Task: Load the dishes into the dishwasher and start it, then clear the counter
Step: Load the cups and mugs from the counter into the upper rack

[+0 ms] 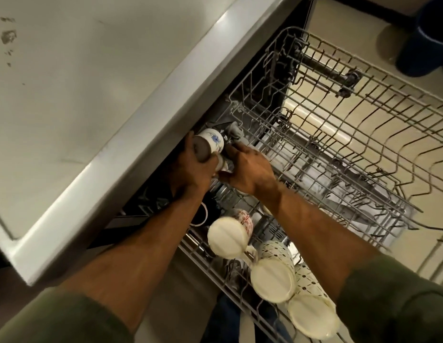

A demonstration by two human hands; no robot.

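Observation:
The dishwasher's upper wire rack is pulled out below the counter edge. My left hand grips a white cup with a blue flower, held on its side at the rack's far left corner. My right hand is closed on another small pale cup right beside it, mostly hidden by the fingers. Three upturned mugs stand along the rack's near side: a red-patterned one and two dotted ones. A dark mug sits under my left forearm.
A pale counter top with a steel edge fills the left. The rack's right part holds only bare tines. A dark blue bucket stands on the floor at the top right. The lower part of the dishwasher shows through the wires.

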